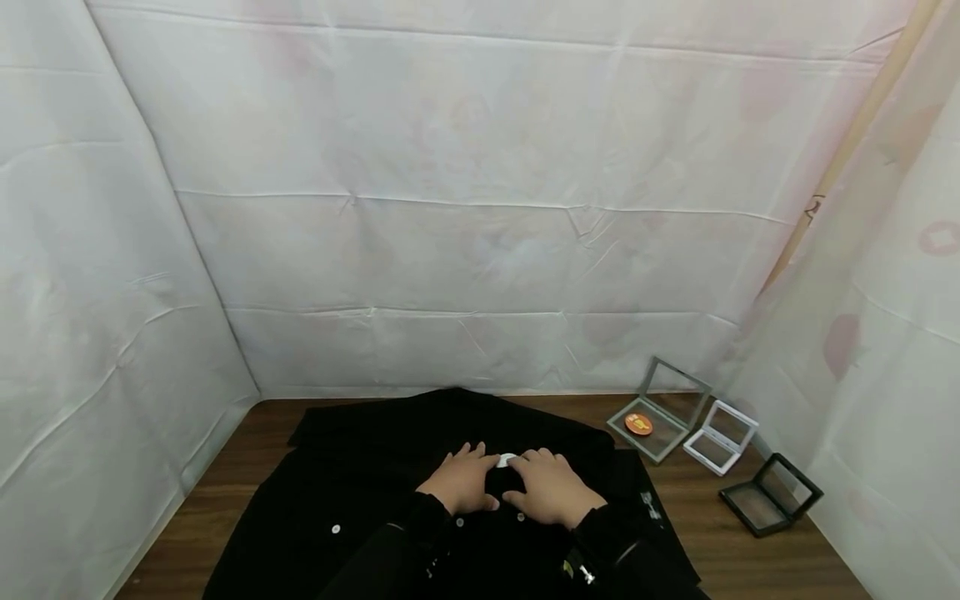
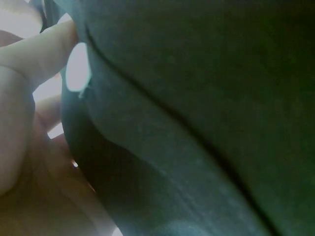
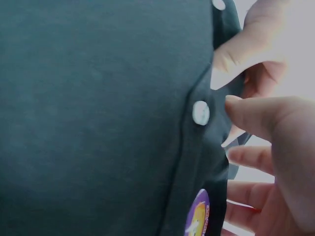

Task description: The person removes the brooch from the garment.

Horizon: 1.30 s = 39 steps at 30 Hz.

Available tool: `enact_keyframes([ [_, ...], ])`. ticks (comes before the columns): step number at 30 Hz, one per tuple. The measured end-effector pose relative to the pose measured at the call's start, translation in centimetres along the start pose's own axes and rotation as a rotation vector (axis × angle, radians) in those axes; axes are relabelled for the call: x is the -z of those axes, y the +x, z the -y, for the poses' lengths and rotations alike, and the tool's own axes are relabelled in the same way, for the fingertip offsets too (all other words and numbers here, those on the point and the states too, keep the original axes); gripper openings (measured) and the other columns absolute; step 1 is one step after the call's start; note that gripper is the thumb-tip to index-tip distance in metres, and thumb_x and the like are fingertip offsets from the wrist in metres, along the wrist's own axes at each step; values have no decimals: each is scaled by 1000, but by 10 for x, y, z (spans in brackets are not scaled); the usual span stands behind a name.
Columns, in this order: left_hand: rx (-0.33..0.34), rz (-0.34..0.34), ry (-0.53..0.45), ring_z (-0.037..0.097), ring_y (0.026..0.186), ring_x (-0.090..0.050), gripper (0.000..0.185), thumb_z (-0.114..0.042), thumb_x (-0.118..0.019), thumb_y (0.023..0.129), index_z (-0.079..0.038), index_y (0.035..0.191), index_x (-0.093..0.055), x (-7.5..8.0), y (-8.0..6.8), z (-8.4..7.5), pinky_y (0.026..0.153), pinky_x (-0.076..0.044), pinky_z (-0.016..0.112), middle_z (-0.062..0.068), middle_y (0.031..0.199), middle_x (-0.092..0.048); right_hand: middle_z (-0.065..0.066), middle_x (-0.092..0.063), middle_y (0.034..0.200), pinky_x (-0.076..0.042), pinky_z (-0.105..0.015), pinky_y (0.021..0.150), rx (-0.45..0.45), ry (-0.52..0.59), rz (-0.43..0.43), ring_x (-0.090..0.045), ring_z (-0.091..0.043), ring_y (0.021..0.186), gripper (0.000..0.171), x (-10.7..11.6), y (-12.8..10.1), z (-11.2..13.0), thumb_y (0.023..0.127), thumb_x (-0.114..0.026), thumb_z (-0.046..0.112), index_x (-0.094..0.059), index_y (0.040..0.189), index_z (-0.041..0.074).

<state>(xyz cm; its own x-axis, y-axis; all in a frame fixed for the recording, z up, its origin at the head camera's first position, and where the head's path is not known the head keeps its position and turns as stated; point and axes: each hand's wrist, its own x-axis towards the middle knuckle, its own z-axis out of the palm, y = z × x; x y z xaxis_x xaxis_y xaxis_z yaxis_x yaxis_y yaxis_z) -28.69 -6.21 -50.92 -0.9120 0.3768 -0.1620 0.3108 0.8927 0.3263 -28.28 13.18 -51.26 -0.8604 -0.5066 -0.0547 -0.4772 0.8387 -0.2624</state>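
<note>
A black button-up shirt is spread over the table. Both hands are near its upper middle, thumbs turned toward each other. My left hand grips the cloth; the left wrist view shows a digit pressed on the edge beside a white button, other fingers behind. Opposite it, my right hand holds the edge, thumb in front and fingers partly hidden behind. A small white piece shows between the hands. In the right wrist view, another white button and a purple-and-yellow oval badge sit along the cloth.
Right of the shirt stand three open hinged frames: a grey-green one with a round orange badge in it, a white one, and a black one. White curtains enclose the wooden table.
</note>
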Motion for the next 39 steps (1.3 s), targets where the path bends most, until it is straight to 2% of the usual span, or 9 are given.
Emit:
enact_keyframes([
  [3, 0, 7, -7, 41, 148, -35, 71, -35, -85, 87, -17, 149, -57, -1, 1, 2, 117, -30, 61, 16, 159, -44, -15, -60, 138, -41, -60, 107, -16, 111, -24, -54, -38, 129, 57, 2, 6, -4, 100, -67, 44, -60, 142, 7],
  [6, 3, 20, -18, 40, 149, -34, 71, -36, -85, 86, -17, 149, -57, -2, 3, 3, 118, -29, 61, 15, 159, -43, -17, -61, 133, -45, -58, 103, -47, 296, -42, -57, -38, 124, 52, 2, 14, -11, 102, -65, 39, -60, 139, 2],
  [9, 9, 28, -31, 39, 149, -34, 71, -37, -84, 86, -17, 149, -57, -3, 5, 5, 118, -29, 61, 15, 159, -43, -16, -63, 124, -50, -54, 96, -74, 460, -52, -63, -32, 111, 46, 2, 24, -16, 104, -63, 33, -63, 132, -4],
  [12, 12, 34, -36, 39, 149, -33, 71, -38, -84, 86, -17, 149, -57, -3, 6, 5, 118, -29, 61, 15, 160, -43, -10, -66, 109, -52, -46, 84, -127, 540, -45, -64, -24, 92, 36, 1, 34, -20, 104, -63, 29, -67, 121, -3],
  [17, 13, 40, -42, 39, 150, -32, 72, -37, -84, 87, -18, 150, -56, -2, 5, 5, 118, -28, 61, 14, 160, -42, -3, -58, 81, -42, -33, 64, -177, 606, -6, -49, -15, 65, 19, 5, 40, -21, 105, -62, 24, -66, 101, 6],
  [23, 9, 35, -46, 39, 150, -32, 72, -37, -84, 87, -17, 150, -56, -1, 4, 4, 119, -27, 60, 15, 161, -41, -1, -54, 69, -34, -27, 48, -218, 663, 17, -34, -10, 48, 18, 6, 47, -23, 103, -63, 22, -65, 93, 6],
  [29, 7, 26, -53, 39, 150, -31, 72, -37, -84, 87, -16, 150, -56, 0, 2, 3, 119, -27, 61, 15, 161, -41, 0, -53, 69, -34, -26, 49, -275, 666, -11, -39, -12, 52, 22, 1, 52, -27, 103, -64, 20, -66, 88, 5],
  [33, 9, 27, -55, 39, 150, -31, 72, -37, -83, 87, -16, 150, -56, 0, 2, 3, 119, -27, 61, 15, 161, -41, 0, -49, 66, -33, -27, 49, -262, 670, -11, -37, -12, 51, 22, 1, 52, -28, 103, -64, 17, -64, 84, 5],
  [39, 4, 29, -50, 39, 150, -32, 72, -38, -83, 87, -16, 150, -56, -2, 4, 5, 119, -28, 61, 15, 160, -41, 0, -52, 70, -32, -27, 48, -249, 679, -11, -37, -11, 51, 16, 0, 50, -27, 102, -63, 13, -65, 88, 4],
])
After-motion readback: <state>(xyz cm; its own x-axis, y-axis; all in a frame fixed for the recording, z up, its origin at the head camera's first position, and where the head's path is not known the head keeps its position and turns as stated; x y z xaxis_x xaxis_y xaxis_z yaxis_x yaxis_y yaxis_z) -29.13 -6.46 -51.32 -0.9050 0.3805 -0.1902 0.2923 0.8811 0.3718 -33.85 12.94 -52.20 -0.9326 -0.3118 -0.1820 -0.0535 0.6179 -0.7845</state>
